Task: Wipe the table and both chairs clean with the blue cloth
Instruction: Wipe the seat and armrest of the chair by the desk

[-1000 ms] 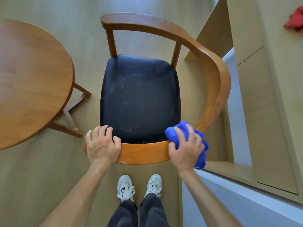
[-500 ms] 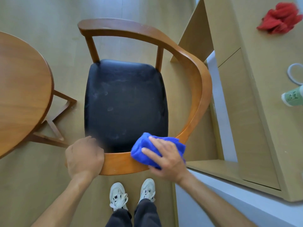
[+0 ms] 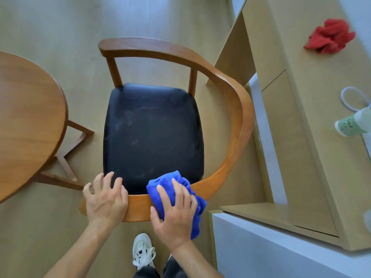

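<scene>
The blue cloth (image 3: 176, 199) lies bunched over the near curve of the chair's (image 3: 239, 121) wooden rail, draped across its top and hanging down the outer side. The right hand (image 3: 174, 219) presses it flat there — fingers spread and nearly straight over the fabric, thumb against the rail's outer face, a pressing grip and not a clamped one. Just to the left, the left hand (image 3: 106, 201) rests on the same rail with fingers loosely bent over the inner edge, their tips toward the seat (image 3: 152, 131); its grip is relaxed around the wood, closed on nothing else.

The seat is black and padded, marked with pale smudges and faint swirls. The rail sweeps round in one bent wooden band, carried on two posts at the far side.

To the left stands the round wooden desk (image 3: 26, 121), its angled legs (image 3: 66, 157) showing below the edge. The floor (image 3: 60, 27) is pale wood plank. On the right runs a light wooden counter (image 3: 313, 157) — a crumpled red cloth (image 3: 329, 37) lies on it, and a green-and-white cup (image 3: 349, 127) near the frame's edge. A white shoe (image 3: 143, 251) shows below the hands.
</scene>
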Motion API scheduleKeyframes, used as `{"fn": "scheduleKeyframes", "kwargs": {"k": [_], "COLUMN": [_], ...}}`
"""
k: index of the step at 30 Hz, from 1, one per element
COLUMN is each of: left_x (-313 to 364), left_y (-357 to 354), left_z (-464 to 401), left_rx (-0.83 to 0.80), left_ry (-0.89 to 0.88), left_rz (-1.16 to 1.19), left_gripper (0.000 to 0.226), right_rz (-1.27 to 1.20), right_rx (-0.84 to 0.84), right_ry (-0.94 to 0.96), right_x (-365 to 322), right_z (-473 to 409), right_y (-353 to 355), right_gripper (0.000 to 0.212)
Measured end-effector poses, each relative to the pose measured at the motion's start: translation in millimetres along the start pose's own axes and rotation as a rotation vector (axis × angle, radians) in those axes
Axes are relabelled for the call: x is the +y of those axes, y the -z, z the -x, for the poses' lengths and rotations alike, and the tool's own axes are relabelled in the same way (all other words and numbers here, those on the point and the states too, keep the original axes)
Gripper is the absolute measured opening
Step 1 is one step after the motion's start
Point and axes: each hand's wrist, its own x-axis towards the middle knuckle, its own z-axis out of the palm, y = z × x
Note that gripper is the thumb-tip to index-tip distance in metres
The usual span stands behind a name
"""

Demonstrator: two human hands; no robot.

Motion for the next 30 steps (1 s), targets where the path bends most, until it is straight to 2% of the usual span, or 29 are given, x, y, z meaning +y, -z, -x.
{"fn": "scheduleKeyframes", "kwargs": {"k": [3,7,9,13,16,20,25,30], "left_x": [8,46,84,156,214,265,270,273], "left_y": [-8,-6,-7,-11,-15,-17,-15,-10], "left_z": [-5,-2,-2,-25,-46,-57,-61,-61], "left_rx": [0.037,-0.006,-0.079,-0.274,-0.351,-0.465,-0.554,-0.603], "left_ry": [-0.130,-0.071,-0.124,-0.205,-0.234,-0.316,-0.270,-0.256], "left_rz": [0.012,0.116,0.131,0.153,0.190,0.219,0.187,0.167], "left_gripper": [0.032,0.036,0.036,0.036,0.038,0.045,0.064,0.065], "right_rz": [-0.016,-0.054,-0.030,0.061,0.177,0.134,-0.011,-0.151], "right_rx": [-0.001,-0.064,-0.068,0.036,0.105,0.168,0.088,-0.038], "right_ry": [0.105,0.310,0.354,0.200,0.252,0.262,0.244,0.051], "right_x": [4,55,94,183,218,233,247,248], "right_z": [1,-7,-18,-65,-110,-177,-260,-322], "right_y": [-2,12,21,42,49,65,89,99], "right_gripper": [0.044,0.042,0.040,0.042,0.041,0.040,0.043,0.050]}}
